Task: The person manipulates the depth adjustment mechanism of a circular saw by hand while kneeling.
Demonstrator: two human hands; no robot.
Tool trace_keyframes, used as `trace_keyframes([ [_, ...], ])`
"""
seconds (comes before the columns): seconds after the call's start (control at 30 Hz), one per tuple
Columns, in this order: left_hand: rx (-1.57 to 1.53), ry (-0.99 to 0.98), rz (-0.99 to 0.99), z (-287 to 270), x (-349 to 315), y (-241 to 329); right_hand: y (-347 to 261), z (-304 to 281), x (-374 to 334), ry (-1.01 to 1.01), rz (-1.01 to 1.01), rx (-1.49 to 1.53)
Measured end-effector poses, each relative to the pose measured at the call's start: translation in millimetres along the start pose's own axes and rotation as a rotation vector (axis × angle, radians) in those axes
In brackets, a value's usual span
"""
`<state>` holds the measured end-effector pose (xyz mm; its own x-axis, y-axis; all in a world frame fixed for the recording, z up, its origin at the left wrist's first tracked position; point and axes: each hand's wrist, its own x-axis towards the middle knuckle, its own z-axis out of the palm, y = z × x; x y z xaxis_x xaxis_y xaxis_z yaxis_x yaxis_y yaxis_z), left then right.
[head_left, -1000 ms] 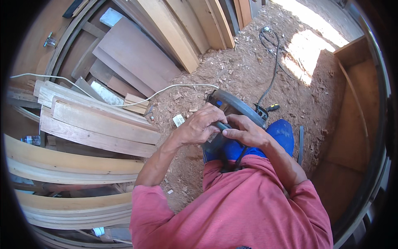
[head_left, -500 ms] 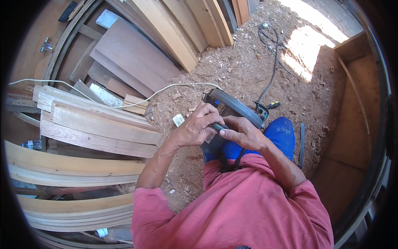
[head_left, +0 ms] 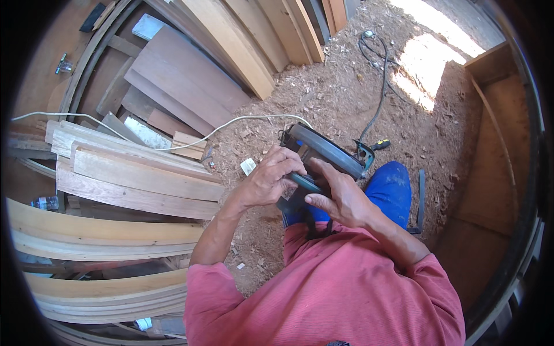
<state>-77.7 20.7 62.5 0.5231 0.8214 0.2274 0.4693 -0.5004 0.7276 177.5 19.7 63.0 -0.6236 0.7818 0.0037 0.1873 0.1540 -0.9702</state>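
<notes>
My left hand (head_left: pixel 268 176) pinches a small dark teal bar-shaped piece (head_left: pixel 306 183) by its left end, in front of my body. My right hand (head_left: pixel 343 193) is spread at the bar's other end, thumb apart from the fingers and palm toward the bar. Just beyond my hands lies a power tool (head_left: pixel 326 151) with a long dark casing and a teal handle at its right end. My fingers partly hide its near side, and I cannot tell its exact kind.
Stacked planks (head_left: pixel 138 173) fill the left side; more boards (head_left: pixel 231 46) lie ahead. A black cord (head_left: pixel 382 98) runs over shavings-covered ground, and a white cable (head_left: pixel 242 119) crosses leftward. A yellow-and-black handle (head_left: pixel 381 145) and dark metal bar (head_left: pixel 421 199) lie rightward, near a wooden frame (head_left: pixel 485 167).
My right hand has loosened from a pinch on the teal piece and spread out, uncovering more of it. The power tool's dark casing appears turned, showing a flatter face.
</notes>
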Motion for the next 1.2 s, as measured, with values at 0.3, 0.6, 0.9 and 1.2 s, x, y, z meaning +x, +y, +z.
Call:
trace_keyframes([
  [0.3, -0.028, 0.02, 0.032, -3.5, -5.1, -5.6, 15.3, 16.7, -8.9, 0.166, -0.246, -0.302],
  [0.6, 0.023, 0.034, -0.021, 2.7, -6.7, 0.2, 21.4, 21.0, 10.0, 0.223, -0.435, -0.341],
  [0.9, -0.039, -0.104, -0.079, -23.1, 21.0, -17.3, 27.8, -9.4, 32.6, 0.109, -0.423, -0.236],
  [1.2, -0.222, -0.118, -0.124, -24.3, 40.6, -43.4, 23.1, -32.7, 50.8, 0.064, -0.284, -0.298],
])
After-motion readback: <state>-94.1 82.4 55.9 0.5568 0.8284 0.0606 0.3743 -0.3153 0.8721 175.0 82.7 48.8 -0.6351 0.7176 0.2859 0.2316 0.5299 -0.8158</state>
